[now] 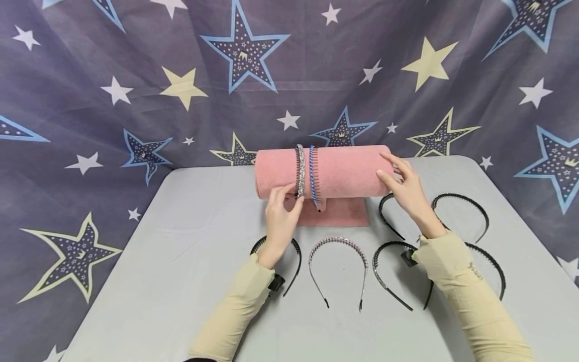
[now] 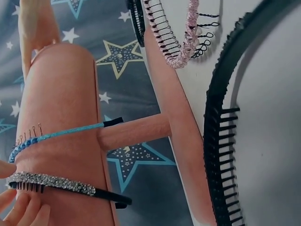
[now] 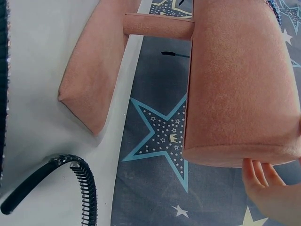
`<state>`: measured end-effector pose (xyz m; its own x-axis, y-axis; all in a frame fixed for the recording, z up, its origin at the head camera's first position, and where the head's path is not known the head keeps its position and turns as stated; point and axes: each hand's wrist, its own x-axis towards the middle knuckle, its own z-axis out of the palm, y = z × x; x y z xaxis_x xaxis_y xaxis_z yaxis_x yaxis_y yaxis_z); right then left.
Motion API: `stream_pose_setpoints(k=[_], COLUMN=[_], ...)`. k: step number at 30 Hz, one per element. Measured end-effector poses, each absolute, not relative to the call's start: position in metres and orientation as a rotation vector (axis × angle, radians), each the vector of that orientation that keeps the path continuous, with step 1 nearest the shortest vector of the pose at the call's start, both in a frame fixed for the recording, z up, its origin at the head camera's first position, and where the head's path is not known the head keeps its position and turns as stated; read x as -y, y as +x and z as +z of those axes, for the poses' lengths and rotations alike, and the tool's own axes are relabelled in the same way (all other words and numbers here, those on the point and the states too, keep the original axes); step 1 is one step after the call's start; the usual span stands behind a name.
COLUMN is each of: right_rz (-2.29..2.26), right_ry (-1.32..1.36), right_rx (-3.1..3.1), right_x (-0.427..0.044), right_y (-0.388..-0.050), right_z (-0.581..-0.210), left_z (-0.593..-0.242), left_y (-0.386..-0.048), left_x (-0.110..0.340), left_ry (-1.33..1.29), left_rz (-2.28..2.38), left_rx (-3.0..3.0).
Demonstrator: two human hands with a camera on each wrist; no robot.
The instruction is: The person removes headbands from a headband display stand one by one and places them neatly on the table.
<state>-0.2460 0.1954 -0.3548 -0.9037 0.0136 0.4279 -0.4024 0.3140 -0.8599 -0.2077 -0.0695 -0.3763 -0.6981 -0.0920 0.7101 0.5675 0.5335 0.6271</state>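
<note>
A pink padded headband stand (image 1: 353,173), a horizontal roll on a post and flat base, stands toward the back of the table. Around the roll, left of its middle, sit a silver glittery headband (image 1: 300,166) and, just right of it, a blue headband (image 1: 312,176) with comb teeth. My left hand (image 1: 280,216) pinches the silver headband at the front of the roll; the left wrist view shows thumb and fingers on its glittery part (image 2: 56,181). With thumb and fingers, my right hand (image 1: 409,193) holds the right end of the roll.
In front of the stand lie a pinkish headband (image 1: 338,239) and a black one (image 1: 298,251), partly under my left arm. Several more black headbands (image 1: 486,216) lie around my right forearm. A star-patterned cloth (image 1: 135,50) hangs behind the grey-white table (image 1: 181,241).
</note>
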Motion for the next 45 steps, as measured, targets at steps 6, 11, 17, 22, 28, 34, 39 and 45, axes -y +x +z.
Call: stream_pose_setpoints(k=[6, 11, 17, 22, 28, 34, 39, 45], right_rz=[1.627, 1.616, 1.611, 1.621, 1.619, 1.629, 1.669, 1.653], right_ry=[0.346, 0.345, 0.345, 0.348, 0.351, 0.349, 0.371, 0.355], right_rx=[2.228, 2.230, 2.233, 2.228, 2.225, 2.216, 2.181, 2.196], right_x=[-0.195, -0.196, -0.196, -0.196, -0.196, -0.194, -0.187, -0.183], right_y=[-0.245, -0.246, -0.246, -0.246, -0.246, -0.245, -0.236, -0.228], right_z=[-0.353, -0.354, -0.354, -0.354, -0.354, -0.353, -0.342, -0.333], left_z=[-0.378, -0.379, -0.382, -0.383, -0.384, -0.386, -0.386, -0.385], left_y=[-0.210, -0.211, -0.214, -0.215, -0.216, -0.217, -0.217, -0.218], left_x=[0.062, 0.058, 0.055, 0.055, 0.056, 0.059, 0.063, 0.070], left_ry=[-0.306, -0.265, -0.242, -0.246, -0.263, -0.249, -0.229, -0.234], left_rz=[-1.168, -1.158, -1.150, -1.111, -1.081, -1.111, -1.126, -1.119], left_rx=[2.073, 2.080, 2.078, 2.072, 2.053, 2.034, 2.017, 1.975])
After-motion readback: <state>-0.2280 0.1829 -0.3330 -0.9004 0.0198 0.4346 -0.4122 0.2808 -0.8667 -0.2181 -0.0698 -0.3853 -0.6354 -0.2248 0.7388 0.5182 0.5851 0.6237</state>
